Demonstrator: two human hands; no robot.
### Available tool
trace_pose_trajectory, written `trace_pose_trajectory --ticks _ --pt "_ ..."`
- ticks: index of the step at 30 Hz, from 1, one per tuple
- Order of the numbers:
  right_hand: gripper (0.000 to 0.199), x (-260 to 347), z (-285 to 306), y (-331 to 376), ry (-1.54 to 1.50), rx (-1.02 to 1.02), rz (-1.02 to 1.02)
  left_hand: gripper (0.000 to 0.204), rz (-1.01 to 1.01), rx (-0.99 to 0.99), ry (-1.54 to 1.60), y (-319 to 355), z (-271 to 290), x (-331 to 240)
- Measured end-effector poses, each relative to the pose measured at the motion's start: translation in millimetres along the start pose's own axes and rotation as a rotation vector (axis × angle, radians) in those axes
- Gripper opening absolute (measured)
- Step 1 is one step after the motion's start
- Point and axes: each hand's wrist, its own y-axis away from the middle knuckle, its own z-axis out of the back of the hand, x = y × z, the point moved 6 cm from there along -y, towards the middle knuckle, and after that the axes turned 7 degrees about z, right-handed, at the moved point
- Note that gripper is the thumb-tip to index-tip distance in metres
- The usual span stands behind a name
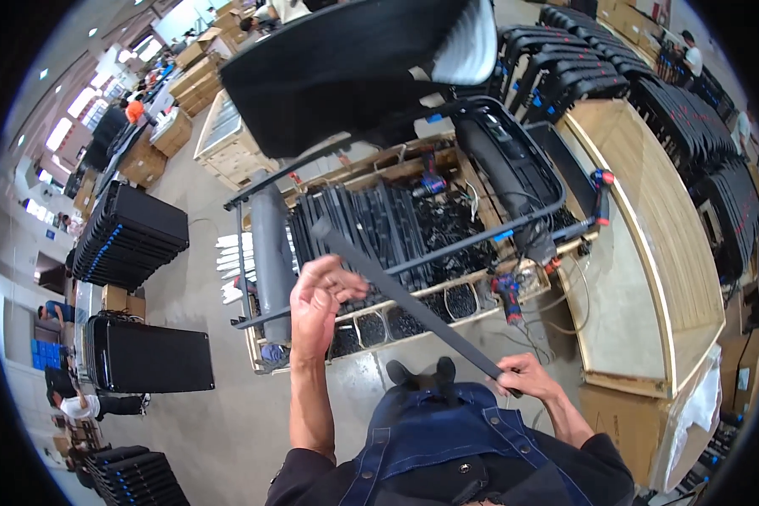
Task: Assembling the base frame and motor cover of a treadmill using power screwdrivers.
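Note:
A long flat dark grey strip (430, 319) slants across in front of me, its far end over the crate's stack of similar strips (354, 219). My right hand (527, 375) is closed around its near end, by my apron. Beside the strip's far half, my left hand (319, 295) is raised with its fingers apart, and I see nothing held in it. Beyond both hands, a black tubular frame (455, 249) lies across the wooden crate (367, 341), with a grey padded roll (271, 253) at its left side.
A cordless drill (506, 295) hangs at the crate's near right, and another drill (430, 179) lies inside. Small black parts (396, 327) fill the front compartments. A large black panel (337, 80) stands behind. To the right is a wooden bench (624, 270); black cases (148, 354) stand left.

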Motion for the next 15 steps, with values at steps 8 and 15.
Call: trace_pose_trajectory --ticks 8,15 --pt "0.047 93 -22 -55 0.087 -0.159 0.237 0.063 -0.137 -0.419 -0.712 -16 55 -5" --pt "0.056 95 -92 -243 0.208 -0.235 0.237 0.044 0.170 -0.297 -1.160 -31 164 87"
